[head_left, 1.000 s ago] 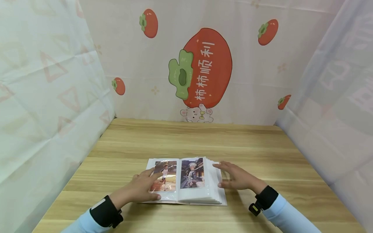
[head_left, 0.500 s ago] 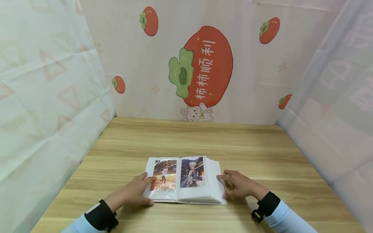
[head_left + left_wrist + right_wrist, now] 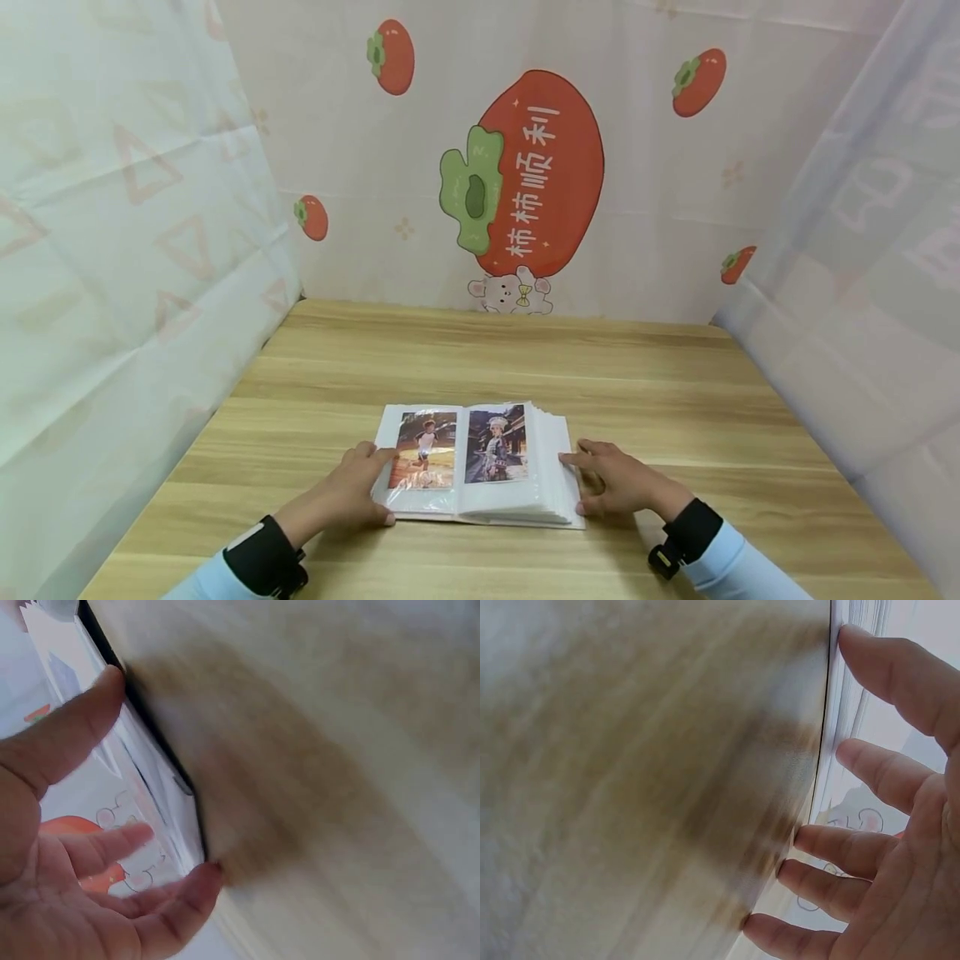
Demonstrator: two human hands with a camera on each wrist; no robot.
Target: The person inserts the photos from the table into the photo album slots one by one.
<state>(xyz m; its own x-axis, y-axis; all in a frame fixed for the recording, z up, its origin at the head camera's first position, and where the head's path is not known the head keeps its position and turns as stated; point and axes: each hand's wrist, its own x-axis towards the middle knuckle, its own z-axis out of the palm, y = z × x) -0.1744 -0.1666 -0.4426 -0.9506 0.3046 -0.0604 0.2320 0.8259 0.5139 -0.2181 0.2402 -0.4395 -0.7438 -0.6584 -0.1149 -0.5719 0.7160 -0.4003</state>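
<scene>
An opened photo album [image 3: 495,504] lies flat on the wooden table, a photo in a clear sleeve on each facing page: a running child [image 3: 425,450] on the left, a child in a pale hat [image 3: 496,443] on the right. At its left side is my left hand [image 3: 341,492], index finger on the page margin and thumb against the near edge. My right hand [image 3: 618,479] touches the right edge with its fingertips and thumb. In the wrist views, fingers of both hands [image 3: 60,855] [image 3: 900,847] reach along the album's edges, fairly straight or gently bent.
Bare wooden tabletop [image 3: 480,358] surrounds the album. A white cloth backdrop [image 3: 337,133] with printed persimmons stands behind, and white cloth sides [image 3: 150,250] rise on the left and right. Black wrist bands [image 3: 262,558] sit over light blue sleeves.
Both hands have drawn back toward the near side. The left hand slid off the left photo to the album's edge; the right fingertips moved lower along the right edge. The album stays open.
</scene>
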